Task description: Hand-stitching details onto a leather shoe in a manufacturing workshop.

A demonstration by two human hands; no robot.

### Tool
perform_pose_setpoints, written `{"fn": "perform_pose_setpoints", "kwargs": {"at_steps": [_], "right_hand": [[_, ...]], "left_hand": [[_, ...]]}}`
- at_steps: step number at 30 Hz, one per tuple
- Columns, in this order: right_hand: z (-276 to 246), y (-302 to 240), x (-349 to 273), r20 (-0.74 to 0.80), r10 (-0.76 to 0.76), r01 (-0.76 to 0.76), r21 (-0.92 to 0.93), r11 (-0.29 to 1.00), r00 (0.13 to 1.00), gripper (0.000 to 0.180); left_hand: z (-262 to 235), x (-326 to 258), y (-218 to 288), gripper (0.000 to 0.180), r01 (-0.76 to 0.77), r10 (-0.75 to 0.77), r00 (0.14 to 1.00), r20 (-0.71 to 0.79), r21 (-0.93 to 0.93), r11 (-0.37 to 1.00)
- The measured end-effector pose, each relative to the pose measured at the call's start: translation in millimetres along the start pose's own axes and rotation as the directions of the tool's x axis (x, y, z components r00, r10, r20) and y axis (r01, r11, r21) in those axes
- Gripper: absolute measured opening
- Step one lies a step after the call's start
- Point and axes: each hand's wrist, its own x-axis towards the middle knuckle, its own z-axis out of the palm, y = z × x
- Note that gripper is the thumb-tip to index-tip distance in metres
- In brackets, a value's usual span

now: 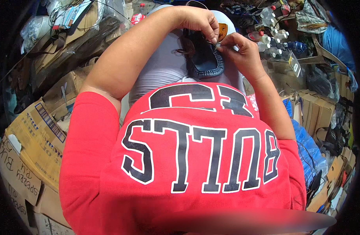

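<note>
Item: dark blue moccasin shoe point(203, 56), resting on my lap across the grey trousers point(160, 70). Left hand point(201, 21) grip clamped on its upper edge; right hand point(240, 51) fingertips pinched together on a thread or needle at the seam. I judge short, taut pulls best, shoe kept steady.

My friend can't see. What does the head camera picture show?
A person in a red shirt holds a dark blue shoe on their lap, left hand gripping its top and right hand pinching at its edge. Cardboard boxes and plastic bottles crowd around.
</note>
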Motion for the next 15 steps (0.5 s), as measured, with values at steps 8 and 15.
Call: {"fn": "perform_pose_setpoints", "kwargs": {"at_steps": [8,15], "right_hand": [[-18,4,-4,0.000,-0.117,0.115,-0.162,0.980,0.993,0.013],[-10,6,-3,-0.012,-0.157,0.152,-0.177,0.972,0.988,0.008]], "left_hand": [[3,7,-5,0.023,-0.020,0.022,0.999,0.028,-0.055,0.998],[5,10,-8,0.023,-0.013,0.014,1.000,0.018,-0.050,0.999]]}}
